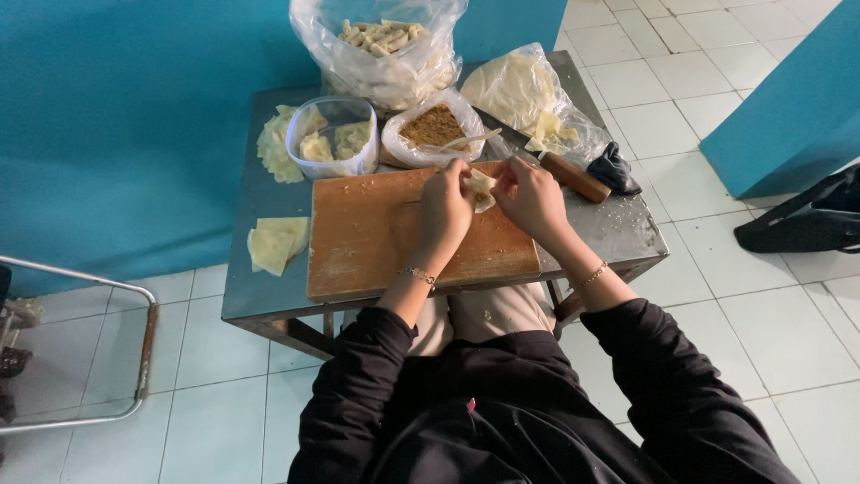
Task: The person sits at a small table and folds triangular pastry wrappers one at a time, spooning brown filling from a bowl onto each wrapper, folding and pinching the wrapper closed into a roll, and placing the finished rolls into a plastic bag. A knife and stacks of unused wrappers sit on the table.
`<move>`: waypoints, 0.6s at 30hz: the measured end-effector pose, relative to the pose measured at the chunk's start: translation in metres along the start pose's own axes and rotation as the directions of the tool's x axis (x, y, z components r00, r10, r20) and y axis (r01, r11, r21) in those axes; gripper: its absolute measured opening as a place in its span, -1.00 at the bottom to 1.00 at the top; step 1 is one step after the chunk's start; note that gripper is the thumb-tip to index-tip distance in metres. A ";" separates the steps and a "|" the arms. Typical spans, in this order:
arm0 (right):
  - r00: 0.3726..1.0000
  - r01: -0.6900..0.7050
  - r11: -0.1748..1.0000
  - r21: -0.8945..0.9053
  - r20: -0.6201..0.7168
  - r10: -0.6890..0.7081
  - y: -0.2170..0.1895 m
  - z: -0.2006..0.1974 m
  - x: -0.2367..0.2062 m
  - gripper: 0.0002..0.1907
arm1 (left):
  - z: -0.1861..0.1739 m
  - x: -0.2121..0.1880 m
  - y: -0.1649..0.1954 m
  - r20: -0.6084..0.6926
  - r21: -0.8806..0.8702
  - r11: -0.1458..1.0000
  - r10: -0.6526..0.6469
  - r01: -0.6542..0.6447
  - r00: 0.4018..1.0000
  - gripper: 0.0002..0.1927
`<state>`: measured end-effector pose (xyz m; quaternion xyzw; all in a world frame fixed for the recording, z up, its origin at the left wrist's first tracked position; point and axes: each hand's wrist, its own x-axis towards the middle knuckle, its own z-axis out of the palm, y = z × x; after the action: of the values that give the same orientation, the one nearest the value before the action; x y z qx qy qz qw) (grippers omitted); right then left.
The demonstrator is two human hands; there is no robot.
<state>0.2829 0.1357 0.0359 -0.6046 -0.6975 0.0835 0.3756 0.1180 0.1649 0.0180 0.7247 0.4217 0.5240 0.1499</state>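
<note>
Both hands meet over the far edge of the brown rectangular wooden cutting board [394,235], which lies in the middle of the grey metal desk [618,231] and reaches its near edge. The left hand [445,204] and the right hand [530,195] are closed with their fingertips on a small pale dough wrapper [481,188], pinching it between them just above the board. A thin bracelet sits on each wrist, and the black sleeves are pushed up the forearms.

Just beyond the hands, toward the far edge of the desk, stands a bowl lined with clear plastic holding brown crumbly filling [434,128], with a light-coloured spoon [466,141] resting in it. To its left is a clear round plastic tub [333,137] with pieces of pale dough inside, and more pale dough lies on the desk beside the tub. At the far edge a large clear plastic bag of folded pale dumplings [385,49] stands upright. At the far right corner lies a clear bag of flat pale wrappers [524,94]. A wooden rolling pin [573,177] lies near the right hand, beside a small crumpled black plastic bag [615,168]. Near the left edge of the desk, just beside the board, rests a stack of square pale wrappers [278,242].
</note>
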 end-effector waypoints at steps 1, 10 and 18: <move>1.000 0.023 0.999 0.045 -0.015 -0.023 0.000 0.001 -0.001 -0.73 | 0.001 0.000 0.001 0.037 -0.034 0.999 0.010 -0.009 0.999 -0.83; 0.996 0.073 0.955 0.286 -0.065 -0.057 0.001 0.009 -0.001 -0.48 | -0.004 -0.004 -0.007 0.218 0.007 0.986 0.159 -0.164 0.963 -0.75; 0.985 0.166 0.966 0.198 0.021 -0.173 -0.002 0.006 -0.001 -0.43 | -0.026 0.001 -0.012 0.387 -0.094 0.933 0.355 -0.346 0.851 -0.52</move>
<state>0.2776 0.1368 0.0323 -0.5011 -0.7420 0.1309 0.4257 0.0893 0.1672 0.0215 0.8788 0.2377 0.3888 0.1419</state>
